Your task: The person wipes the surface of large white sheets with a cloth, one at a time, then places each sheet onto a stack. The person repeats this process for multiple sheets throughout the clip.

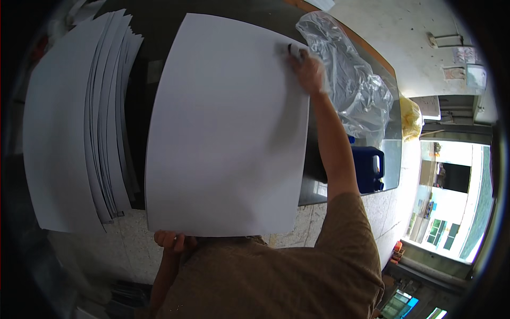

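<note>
Left hand (pixel 171 241) is gripping large white rectangular paper sheet (pixel 223 133) by near edge | right hand (pixel 309 70) is blurring, grip unclear | sheet is overhanging dark flat tabletop (pixel 154 15), probably bending easily: hold edges.

i can't read any text, number or sign from here; the small sheets (pixel 465 55) on the wall (pixel 409 26) at upper right are too tiny and blurred for me to make out.
</note>
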